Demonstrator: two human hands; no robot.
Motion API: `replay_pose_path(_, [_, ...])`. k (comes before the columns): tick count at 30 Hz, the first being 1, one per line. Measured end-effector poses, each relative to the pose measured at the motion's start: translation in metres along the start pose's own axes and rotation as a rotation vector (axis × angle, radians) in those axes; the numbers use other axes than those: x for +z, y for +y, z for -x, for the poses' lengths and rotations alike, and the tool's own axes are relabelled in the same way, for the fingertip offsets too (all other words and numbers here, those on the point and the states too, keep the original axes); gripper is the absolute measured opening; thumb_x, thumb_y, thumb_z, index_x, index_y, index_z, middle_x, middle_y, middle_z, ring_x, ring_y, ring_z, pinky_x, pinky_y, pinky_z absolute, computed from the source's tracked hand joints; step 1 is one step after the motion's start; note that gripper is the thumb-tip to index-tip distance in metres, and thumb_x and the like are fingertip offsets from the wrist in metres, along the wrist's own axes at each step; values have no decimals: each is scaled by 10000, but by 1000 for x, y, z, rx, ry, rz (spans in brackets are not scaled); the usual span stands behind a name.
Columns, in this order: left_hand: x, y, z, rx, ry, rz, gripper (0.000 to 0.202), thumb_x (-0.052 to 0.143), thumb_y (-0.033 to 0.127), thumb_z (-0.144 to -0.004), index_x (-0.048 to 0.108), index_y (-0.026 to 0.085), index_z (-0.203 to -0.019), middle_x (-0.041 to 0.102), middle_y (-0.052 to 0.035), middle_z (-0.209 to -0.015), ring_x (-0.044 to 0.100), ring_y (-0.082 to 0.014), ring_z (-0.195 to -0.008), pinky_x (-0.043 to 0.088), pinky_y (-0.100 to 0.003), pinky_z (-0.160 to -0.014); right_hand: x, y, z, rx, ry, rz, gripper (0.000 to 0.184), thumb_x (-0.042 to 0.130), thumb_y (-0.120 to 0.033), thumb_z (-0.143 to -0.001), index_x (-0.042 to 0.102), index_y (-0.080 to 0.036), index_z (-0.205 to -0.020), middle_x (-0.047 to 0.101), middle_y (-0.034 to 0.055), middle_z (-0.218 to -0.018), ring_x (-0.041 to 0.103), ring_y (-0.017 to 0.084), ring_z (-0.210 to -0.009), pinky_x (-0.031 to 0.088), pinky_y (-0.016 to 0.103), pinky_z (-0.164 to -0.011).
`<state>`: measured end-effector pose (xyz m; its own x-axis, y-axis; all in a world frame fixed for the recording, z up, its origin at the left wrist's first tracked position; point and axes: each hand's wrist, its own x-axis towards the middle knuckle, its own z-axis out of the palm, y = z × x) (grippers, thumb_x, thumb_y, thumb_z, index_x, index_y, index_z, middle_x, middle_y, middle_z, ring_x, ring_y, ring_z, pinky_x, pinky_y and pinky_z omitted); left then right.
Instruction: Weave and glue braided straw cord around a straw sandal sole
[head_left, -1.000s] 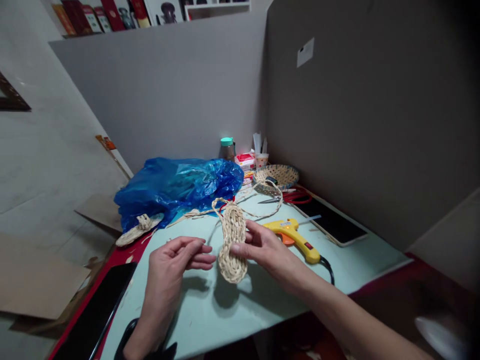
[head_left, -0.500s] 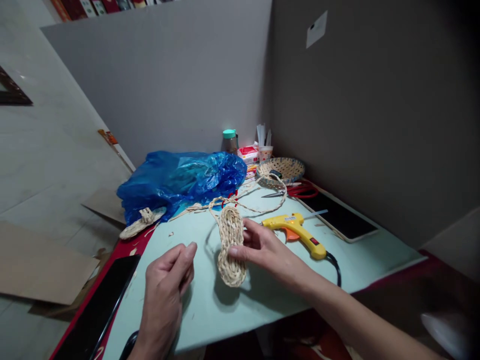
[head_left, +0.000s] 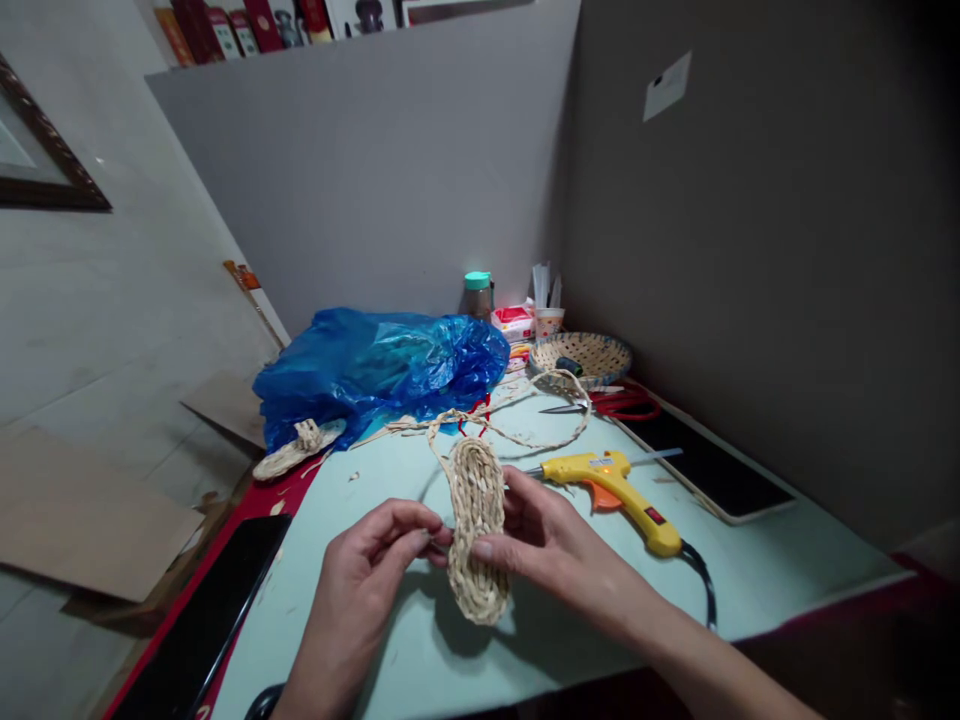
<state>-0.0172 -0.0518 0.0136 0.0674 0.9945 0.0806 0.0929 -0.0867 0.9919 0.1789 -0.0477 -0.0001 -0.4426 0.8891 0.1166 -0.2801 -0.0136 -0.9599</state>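
The beige, sole-shaped, braided-straw piece [head_left: 477,510] is above the pale-green desk [head_left: 780,570], clamped in the right hand's [head_left: 555,540] fingers. The left hand's [head_left: 379,560] fingers bunch at its left edge; their grip cannot be determined.

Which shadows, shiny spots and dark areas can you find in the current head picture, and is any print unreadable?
In the head view, a soft shadow falls on the table below the woven straw piece; highlights glint on the blue plastic bag; the right-hand panel looks darker than the back panel; the upper right corner is nearly black; print on the glue gun's label is unreadable.
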Motion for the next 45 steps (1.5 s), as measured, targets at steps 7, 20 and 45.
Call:
replay_pose_path(7, [-5, -4, 4, -95, 15, 69, 254, 792, 409, -726, 713, 173, -771, 784, -74, -713, 689, -180, -453, 553, -252, -441, 4, 1, 0, 4, -4, 60, 279, 768, -283, -827, 543, -239, -986, 588, 2, -929, 577, 220, -904, 486, 328, -808])
replay_pose_path(20, [-15, -15, 16, -88, 277, 161, 509, 711, 489, -832, 373, 206, -578, 286, 101, -500, 233, -58, -434, 203, -168, -396, 8, -6, -1, 82, -34, -14, 389, 763, -278, -847, 555, -213, -1169, 671, 42, -1038, 635, 236, -1013, 508, 341, -885])
replay_pose_path(45, [-14, -8, 28, -86, 166, -40, 197, 689, 361, -851, 754, 187, -917, 793, -26, -756, 745, -174, -607, 594, -233, -630, 3, -1, -2, 71, -79, -73, 392, 699, -275, -941, 590, -244, -1316, 699, 31, -1182, 640, 193, -1103, 482, 304, -939])
